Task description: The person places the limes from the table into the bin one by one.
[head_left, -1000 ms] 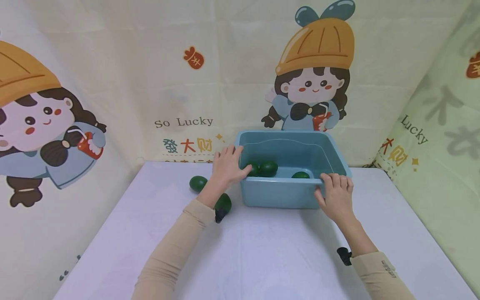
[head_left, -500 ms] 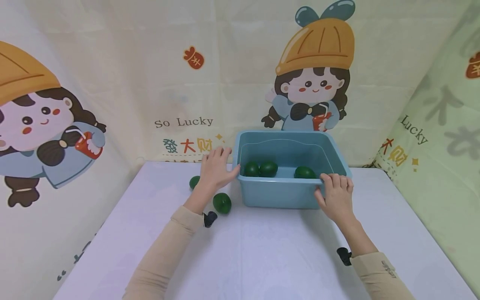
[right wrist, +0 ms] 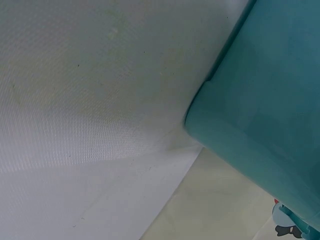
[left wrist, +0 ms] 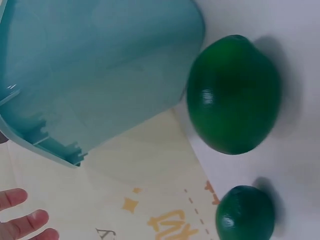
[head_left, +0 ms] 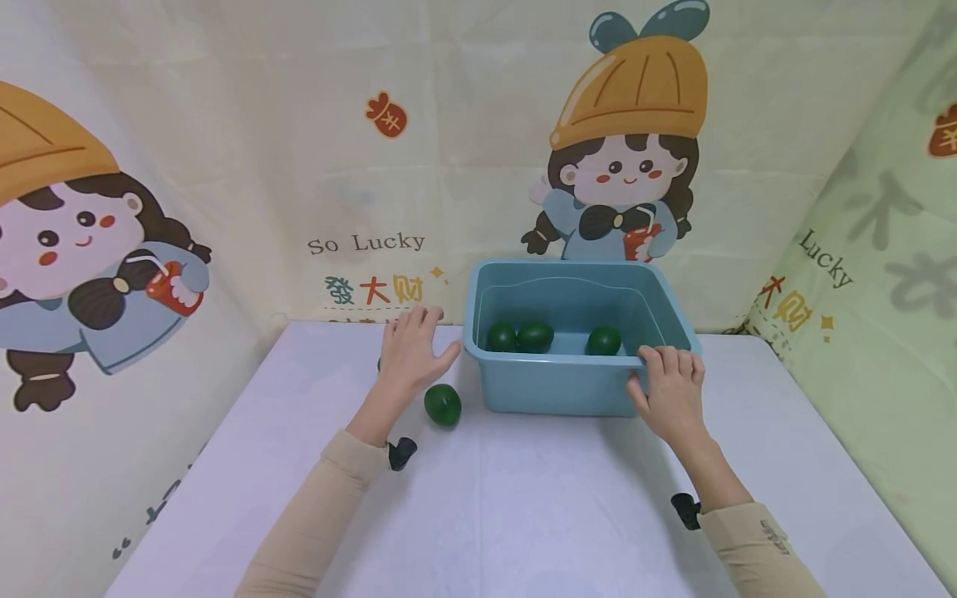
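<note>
A blue plastic bin (head_left: 561, 386) stands at the back of the table with three dark green limes inside, one lime (head_left: 535, 337) beside another at the left and a third lime (head_left: 603, 340) to the right. My right hand (head_left: 673, 390) grips its front rim near the right corner, fingers over the edge and thumb outside. Left of the bin, my left hand (head_left: 413, 353) hovers with fingers spread, holding nothing. A lime (head_left: 443, 405) lies on the table below it. Another lime (left wrist: 246, 214) shows in the left wrist view; in the head view my left hand mostly hides it.
The white table (head_left: 478, 515) runs forward to a printed cloth backdrop (head_left: 478, 166) just behind the bin. Cloth also hangs at the left and right sides. In the right wrist view, the bin's outer wall (right wrist: 255, 110) fills the right side.
My left hand has let go of the bin's left side and moved left, away from it. The lime at the right in the bin has rolled slightly. My right hand stays on the rim.
</note>
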The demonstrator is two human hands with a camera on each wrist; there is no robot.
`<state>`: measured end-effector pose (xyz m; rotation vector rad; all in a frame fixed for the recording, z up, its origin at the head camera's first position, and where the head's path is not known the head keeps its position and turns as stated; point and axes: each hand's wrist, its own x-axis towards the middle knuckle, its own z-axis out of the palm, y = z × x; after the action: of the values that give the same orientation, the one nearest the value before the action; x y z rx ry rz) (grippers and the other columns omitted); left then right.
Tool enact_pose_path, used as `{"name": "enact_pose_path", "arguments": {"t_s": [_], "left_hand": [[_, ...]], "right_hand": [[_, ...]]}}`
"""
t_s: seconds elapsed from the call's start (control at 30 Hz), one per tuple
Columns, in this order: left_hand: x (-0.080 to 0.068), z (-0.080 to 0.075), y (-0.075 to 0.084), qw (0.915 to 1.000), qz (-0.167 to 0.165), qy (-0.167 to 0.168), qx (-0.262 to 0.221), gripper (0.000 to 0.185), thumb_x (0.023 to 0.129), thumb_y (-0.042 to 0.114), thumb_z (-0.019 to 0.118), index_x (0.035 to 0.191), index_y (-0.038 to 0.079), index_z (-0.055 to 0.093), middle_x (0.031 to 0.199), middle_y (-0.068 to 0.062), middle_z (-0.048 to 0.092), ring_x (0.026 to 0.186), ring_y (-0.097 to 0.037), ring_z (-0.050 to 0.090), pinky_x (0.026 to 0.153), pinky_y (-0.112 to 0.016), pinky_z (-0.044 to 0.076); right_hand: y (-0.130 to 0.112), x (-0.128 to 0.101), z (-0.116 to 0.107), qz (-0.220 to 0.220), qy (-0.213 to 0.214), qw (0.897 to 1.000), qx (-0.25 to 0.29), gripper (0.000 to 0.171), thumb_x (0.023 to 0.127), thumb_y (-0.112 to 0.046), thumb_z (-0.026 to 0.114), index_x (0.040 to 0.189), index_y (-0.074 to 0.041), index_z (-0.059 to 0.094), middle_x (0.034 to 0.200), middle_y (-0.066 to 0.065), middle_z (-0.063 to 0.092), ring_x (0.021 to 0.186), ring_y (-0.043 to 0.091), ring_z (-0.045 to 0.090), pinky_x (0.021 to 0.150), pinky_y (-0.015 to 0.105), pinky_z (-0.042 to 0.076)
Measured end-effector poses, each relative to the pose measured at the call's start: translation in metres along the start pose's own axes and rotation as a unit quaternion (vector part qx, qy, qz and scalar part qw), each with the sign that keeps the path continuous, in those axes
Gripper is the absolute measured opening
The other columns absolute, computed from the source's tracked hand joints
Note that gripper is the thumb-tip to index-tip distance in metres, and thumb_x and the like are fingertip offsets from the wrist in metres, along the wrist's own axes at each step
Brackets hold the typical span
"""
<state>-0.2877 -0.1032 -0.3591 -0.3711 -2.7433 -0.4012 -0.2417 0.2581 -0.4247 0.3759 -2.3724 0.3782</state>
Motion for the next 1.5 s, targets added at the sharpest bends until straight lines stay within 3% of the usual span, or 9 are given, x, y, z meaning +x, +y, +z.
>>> {"name": "enact_pose_path", "arguments": {"t_s": [0.27, 0.73, 1.07, 1.5], "left_hand": [[-0.013, 0.007, -0.006, 1.0, -0.001, -0.005, -0.004, 0.049, 0.083, 0.041, 0.052, 0.121, 0.012, 0.049, 0.116, -0.009, 0.046, 0.106, -0.027, 0.038, 0.087, -0.045, 0.031], [-0.027, 0.03, -0.021, 0.9995, 0.012, -0.018, 0.022, 0.049, 0.08, 0.042, 0.051, 0.12, 0.012, 0.051, 0.109, -0.009, 0.05, 0.099, -0.027, 0.042, 0.084, -0.046, 0.033], [-0.033, 0.04, -0.039, 0.9973, 0.059, -0.026, 0.034, 0.051, 0.079, 0.042, 0.053, 0.12, 0.012, 0.05, 0.11, -0.008, 0.05, 0.097, -0.027, 0.044, 0.086, -0.047, 0.032], [-0.031, 0.053, -0.056, 0.9913, 0.096, -0.08, 0.042, 0.052, 0.078, 0.041, 0.056, 0.122, 0.013, 0.05, 0.115, -0.006, 0.051, 0.106, -0.026, 0.044, 0.089, -0.047, 0.034]], "right_hand": [[-0.001, 0.0, 0.001, -0.008, 0.011, 1.0, 0.004, 0.041, 0.081, -0.025, 0.039, 0.111, 0.002, 0.044, 0.101, 0.02, 0.039, 0.096, 0.039, 0.031, 0.088, 0.057, 0.015], [0.001, 0.0, 0.002, -0.009, 0.009, 1.0, 0.001, 0.039, 0.08, -0.02, 0.045, 0.112, 0.002, 0.043, 0.101, 0.021, 0.039, 0.095, 0.039, 0.03, 0.088, 0.057, 0.015], [0.001, 0.001, 0.003, -0.014, 0.016, 1.0, -0.002, 0.038, 0.081, -0.022, 0.044, 0.11, 0.002, 0.043, 0.1, 0.021, 0.038, 0.093, 0.04, 0.03, 0.087, 0.057, 0.016], [0.001, 0.001, 0.002, -0.003, 0.002, 1.0, -0.003, 0.038, 0.081, -0.02, 0.046, 0.112, 0.002, 0.043, 0.101, 0.02, 0.038, 0.096, 0.039, 0.03, 0.088, 0.057, 0.015]]}}
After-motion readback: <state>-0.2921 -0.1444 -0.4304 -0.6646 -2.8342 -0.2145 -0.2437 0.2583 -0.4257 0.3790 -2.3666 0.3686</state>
